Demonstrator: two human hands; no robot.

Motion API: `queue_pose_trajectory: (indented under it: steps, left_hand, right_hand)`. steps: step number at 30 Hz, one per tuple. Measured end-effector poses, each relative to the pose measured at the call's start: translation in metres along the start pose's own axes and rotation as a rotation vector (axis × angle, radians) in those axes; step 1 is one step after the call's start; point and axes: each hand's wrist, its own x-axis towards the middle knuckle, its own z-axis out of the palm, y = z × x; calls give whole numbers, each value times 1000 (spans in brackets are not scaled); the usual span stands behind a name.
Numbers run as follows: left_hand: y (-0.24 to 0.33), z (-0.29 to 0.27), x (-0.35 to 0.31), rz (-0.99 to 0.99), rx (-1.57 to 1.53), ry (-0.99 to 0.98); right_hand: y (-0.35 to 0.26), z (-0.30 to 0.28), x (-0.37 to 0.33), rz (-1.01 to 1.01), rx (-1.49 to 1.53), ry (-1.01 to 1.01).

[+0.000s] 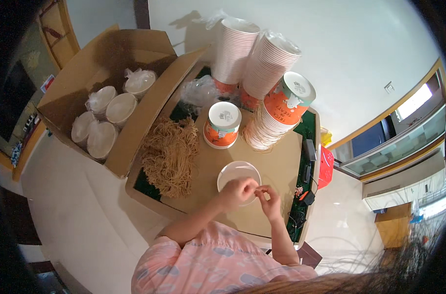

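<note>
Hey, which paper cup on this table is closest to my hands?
The paper cup standing mouth up, partly hidden by your left hand. The upside-down orange-and-green cup and the cup stacks stand farther off.

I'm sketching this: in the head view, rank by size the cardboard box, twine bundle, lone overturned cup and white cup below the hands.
Cardboard box
Twine bundle
Overturned cup and white cup, partly hidden: too alike to rank
</note>
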Motion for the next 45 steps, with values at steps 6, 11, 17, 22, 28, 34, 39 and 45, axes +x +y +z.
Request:
queue_pose_trajectory:
  steps: [6, 11, 17, 22, 28, 34, 39, 45]
  left_hand:
    - [-98, -43, 30, -31, 326, 294]
    - [-150, -51, 36, -315, 313, 150]
    - [-212, -15, 8, -740, 202, -277]
    - [-30, -56, 60, -332, 68, -5]
    - [169, -130, 188, 657, 343, 414]
    - [115, -98, 304, 745, 206, 412]
    - [-5, -78, 287, 680, 346, 390]
    - [-51, -55, 245, 573, 392, 278]
  right_hand:
    - [48, 8, 54, 297, 240, -97]
    - [134, 36, 72, 464, 101, -227]
    - [240, 44, 16, 1086, 505, -629]
    - [63, -65, 69, 470, 515, -326]
    - [-132, -177, 218, -125, 83, 368]
    - [-15, -181, 318, -395, 110, 621]
    - [57, -108, 282, -137, 310, 455]
    - [119, -85, 233, -59, 460, 476]
